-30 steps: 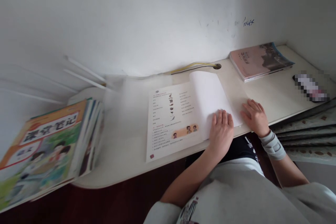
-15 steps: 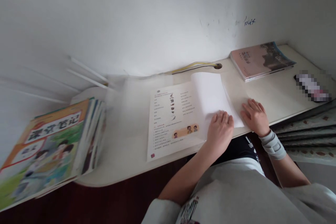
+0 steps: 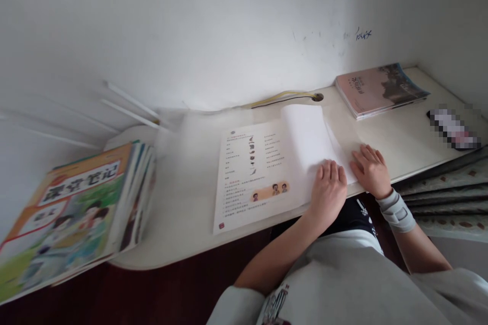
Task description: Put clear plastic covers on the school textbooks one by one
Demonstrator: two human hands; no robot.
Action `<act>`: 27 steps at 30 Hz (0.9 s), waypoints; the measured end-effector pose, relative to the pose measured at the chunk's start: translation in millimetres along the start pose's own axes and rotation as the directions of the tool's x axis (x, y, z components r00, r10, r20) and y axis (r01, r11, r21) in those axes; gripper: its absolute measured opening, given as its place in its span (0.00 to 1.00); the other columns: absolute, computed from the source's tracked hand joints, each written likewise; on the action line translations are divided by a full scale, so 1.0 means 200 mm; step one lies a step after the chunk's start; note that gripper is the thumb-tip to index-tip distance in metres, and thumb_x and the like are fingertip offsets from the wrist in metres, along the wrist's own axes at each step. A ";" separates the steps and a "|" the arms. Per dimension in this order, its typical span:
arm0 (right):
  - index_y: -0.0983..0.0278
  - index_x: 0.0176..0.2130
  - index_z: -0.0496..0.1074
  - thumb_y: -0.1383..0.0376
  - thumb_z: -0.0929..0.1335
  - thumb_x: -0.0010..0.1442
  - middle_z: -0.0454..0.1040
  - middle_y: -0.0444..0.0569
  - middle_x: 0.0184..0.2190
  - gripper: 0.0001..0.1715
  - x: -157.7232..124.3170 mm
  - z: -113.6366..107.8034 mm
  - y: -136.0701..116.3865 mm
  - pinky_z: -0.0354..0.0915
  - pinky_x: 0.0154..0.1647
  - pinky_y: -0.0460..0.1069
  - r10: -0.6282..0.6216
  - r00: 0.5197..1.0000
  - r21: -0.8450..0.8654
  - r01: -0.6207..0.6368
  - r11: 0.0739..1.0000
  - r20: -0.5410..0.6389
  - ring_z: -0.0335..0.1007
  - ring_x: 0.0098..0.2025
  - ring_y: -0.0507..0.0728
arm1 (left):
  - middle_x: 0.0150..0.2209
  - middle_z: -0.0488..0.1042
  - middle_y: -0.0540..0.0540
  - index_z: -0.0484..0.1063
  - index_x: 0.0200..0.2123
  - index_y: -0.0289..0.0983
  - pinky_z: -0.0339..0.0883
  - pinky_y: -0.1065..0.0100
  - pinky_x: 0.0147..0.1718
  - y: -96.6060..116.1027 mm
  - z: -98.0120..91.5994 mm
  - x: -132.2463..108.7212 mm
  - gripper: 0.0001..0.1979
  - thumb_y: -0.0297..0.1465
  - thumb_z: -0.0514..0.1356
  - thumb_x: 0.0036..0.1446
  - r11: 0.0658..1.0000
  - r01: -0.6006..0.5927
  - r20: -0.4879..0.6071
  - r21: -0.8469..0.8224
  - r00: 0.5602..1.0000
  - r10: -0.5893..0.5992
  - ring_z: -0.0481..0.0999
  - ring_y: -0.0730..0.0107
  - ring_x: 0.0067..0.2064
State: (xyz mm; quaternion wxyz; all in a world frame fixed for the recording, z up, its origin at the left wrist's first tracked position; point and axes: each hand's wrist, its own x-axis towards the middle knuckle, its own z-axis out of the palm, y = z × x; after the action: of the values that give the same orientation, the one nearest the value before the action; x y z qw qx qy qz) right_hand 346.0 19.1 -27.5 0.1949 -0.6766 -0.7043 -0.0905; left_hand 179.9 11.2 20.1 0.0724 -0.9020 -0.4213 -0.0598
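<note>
A printed sheet (image 3: 244,177) with lines of text and small pictures lies flat on the desk, its right part covered by a blank white page (image 3: 305,127) that curves over toward the right. My left hand (image 3: 330,190) rests on the lower part of this white page, fingers stretched out and pressing it down. Just right of the page, my right hand (image 3: 371,168) lies palm down on the desk with its fingers spread; a grey band is around that wrist. Neither hand grips anything. What lies beneath the left palm is hidden.
A stack of workbooks (image 3: 76,213) stands at the desk's left end. Pink-covered books (image 3: 377,92) lie at the back right, near a phone (image 3: 453,127) that is partly blurred out. A yellow cable (image 3: 282,96) runs along the wall to a hole in the desk (image 3: 190,162).
My left hand has slid a little to the right across the white page. My right hand stays in place.
</note>
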 end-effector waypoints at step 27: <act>0.63 0.49 0.71 0.61 0.60 0.62 0.67 0.57 0.54 0.19 0.00 0.00 -0.01 0.54 0.57 0.60 0.014 1.000 0.014 -0.014 1.000 -0.007 0.59 0.59 0.63 | 0.48 0.72 0.39 0.66 0.51 0.33 0.59 0.64 0.49 -0.46 -0.21 0.37 0.16 0.33 0.48 0.63 0.970 -0.095 0.106 -0.226 0.987 0.121 0.71 0.63 0.49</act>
State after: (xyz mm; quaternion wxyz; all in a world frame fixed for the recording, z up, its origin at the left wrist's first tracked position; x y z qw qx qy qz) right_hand 343.9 19.8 -27.3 0.2027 -0.6798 -0.6995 -0.0867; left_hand 154.0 118.3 81.9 -0.0499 -0.9280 -0.3659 -0.0483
